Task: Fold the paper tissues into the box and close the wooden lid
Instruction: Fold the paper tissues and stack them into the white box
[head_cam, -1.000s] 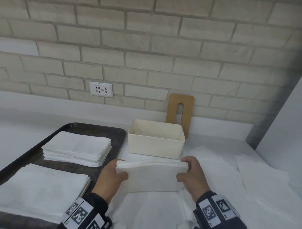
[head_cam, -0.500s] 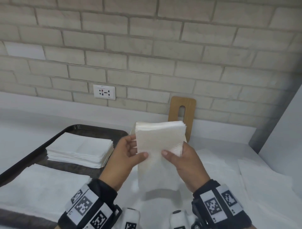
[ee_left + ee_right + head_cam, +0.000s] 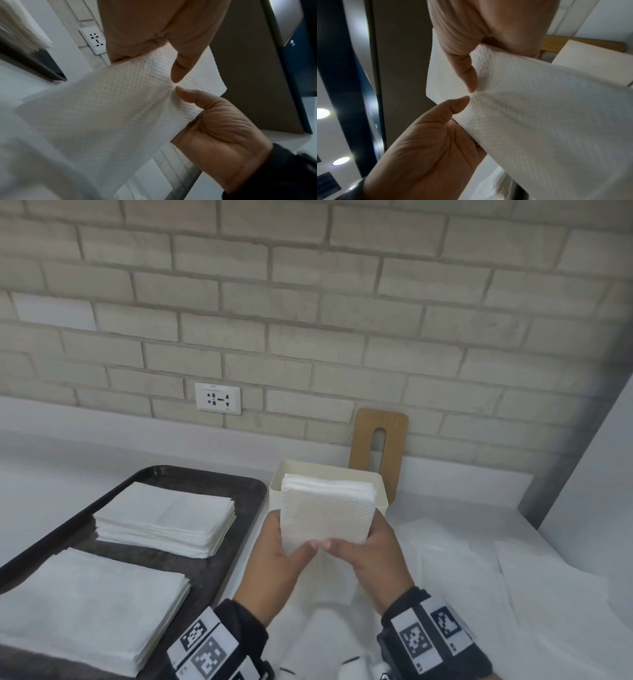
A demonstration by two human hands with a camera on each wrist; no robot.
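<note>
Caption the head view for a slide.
Both hands, left hand and right hand, hold a folded tissue stack before the open box; wooden lid leans behind.

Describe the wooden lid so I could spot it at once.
Start at the brick wall and drop to the counter's back edge, behind the cream box. The wooden lid stands there on end, leaning on the wall. It is the only brown piece, with a long slot through its middle.
</note>
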